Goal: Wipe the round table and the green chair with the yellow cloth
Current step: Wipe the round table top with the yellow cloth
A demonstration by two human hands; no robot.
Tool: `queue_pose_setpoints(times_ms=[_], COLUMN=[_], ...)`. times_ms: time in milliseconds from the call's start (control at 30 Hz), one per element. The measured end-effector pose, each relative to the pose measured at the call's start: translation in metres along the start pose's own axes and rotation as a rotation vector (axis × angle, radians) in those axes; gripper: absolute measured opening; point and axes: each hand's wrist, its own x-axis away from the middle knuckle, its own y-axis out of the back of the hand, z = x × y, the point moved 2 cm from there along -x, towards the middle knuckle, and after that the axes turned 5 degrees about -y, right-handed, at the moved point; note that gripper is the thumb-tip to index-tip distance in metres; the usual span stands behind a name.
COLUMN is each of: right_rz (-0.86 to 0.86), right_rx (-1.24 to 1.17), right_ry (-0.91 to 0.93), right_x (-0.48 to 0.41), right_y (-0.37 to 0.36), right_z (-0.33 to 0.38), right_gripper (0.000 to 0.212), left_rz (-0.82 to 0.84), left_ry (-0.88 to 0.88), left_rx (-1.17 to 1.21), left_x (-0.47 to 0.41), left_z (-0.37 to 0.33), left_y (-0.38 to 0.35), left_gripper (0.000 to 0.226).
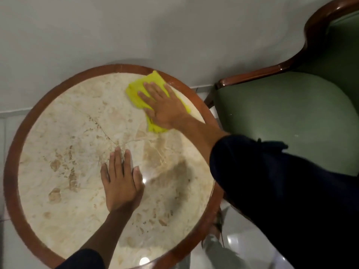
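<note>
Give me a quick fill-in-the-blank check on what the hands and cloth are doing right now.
1. The right hand presses the ____ cloth flat on the round table.
2. The left hand lies flat on the marble, holding ____.
3. The cloth sits near the table's ____ edge, by the wall.
4. The green chair stands to the table's ____.

Answers: yellow; nothing; far; right

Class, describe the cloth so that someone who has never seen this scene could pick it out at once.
Find the round table with the marble top and brown wooden rim. At its far edge, nearest the green chair, the right hand presses flat on the yellow cloth. Nothing else here is bright yellow.
</note>
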Motion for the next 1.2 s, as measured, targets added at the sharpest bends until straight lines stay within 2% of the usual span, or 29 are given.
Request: queue_pose_setpoints(times_ms=[100,167,267,400,500,567,633,700,767,833,867,933,967,1067,1133,1200], right_rz=[-0.010,-0.053,-0.181,-0.223,-0.200,-0.166,-0.170,-0.146,-0.208,-0.228,-0.182,-0.182,-0.213,-0.233,-0.257,-0.330], right_rx=[-0.053,-0.131,-0.137,-0.194,-0.191,-0.236,-0.172,-0.123,-0.122,-0.145,-0.168,-0.220,-0.275,-0.798,-1.126,-1.317], right_ry=[-0.132,-0.259,-0.435,-0.511,-0.428,-0.453,-0.245,-0.119,-0.210,-0.161,-0.146,-0.246,-0.336,-0.681,-0.779,-0.829], right_x=[-0.027,-0.012,0.045,0.137,0.188,0.277,0.302,0.317,0.358,0.328,0.311,0.269,0.247,0.206,0.208,0.231], right_y=[0.013,0.008,-0.013,-0.041,-0.060,-0.092,-0.103,-0.102,-0.094,-0.076,-0.064,-0.040,-0.029,-0.004,0.007,0.022], right_z=[-0.022,-0.032,-0.036,-0.019,0.011,-0.036,-0.010,0.007,-0.066,-0.070,-0.073,-0.086,-0.097,-0.141,-0.156,-0.164], right_gripper=[0.056,0.057,0.057,0.057,0.061,0.065,0.067,0.068,0.065,0.056,0.052,0.050,0.051,0.050,0.047,0.045], left_rz=[0.014,0.026,0.038,0.028,-0.012,-0.066,-0.054,-0.012,-0.013,-0.020,-0.029,-0.019,-0.006,-0.022,-0.004,0.022], left_ry=[-0.001,-0.008,0.001,-0.008,-0.001,-0.150,-0.068,0.001,-0.145,-0.077,-0.056,-0.074,-0.112,-0.207,-0.214,-0.264], left_rx=[0.015,0.027,0.040,0.023,0.014,-0.029,-0.021,-0.001,0.037,0.058,0.055,0.025,0.012,-0.022,-0.014,0.000], left_x=[-0.001,-0.001,-0.002,0.001,-0.003,0.007,-0.006,-0.015,-0.012,-0.015,-0.014,-0.005,-0.003,-0.008,-0.009,-0.016], left_z=[0.002,0.002,0.000,-0.006,-0.005,-0.094,-0.090,-0.082,-0.175,-0.168,-0.164,-0.162,-0.163,-0.179,-0.194,-0.206], left_y=[-0.001,0.001,0.005,0.009,0.016,0.001,0.009,0.009,0.010,0.020,0.018,0.018,0.019,0.026,0.025,0.024], left_gripper=[0.061,0.061,0.061,0.060,0.058,0.056,0.056,0.058,0.059,0.058,0.058,0.058,0.058,0.062,0.062,0.060])
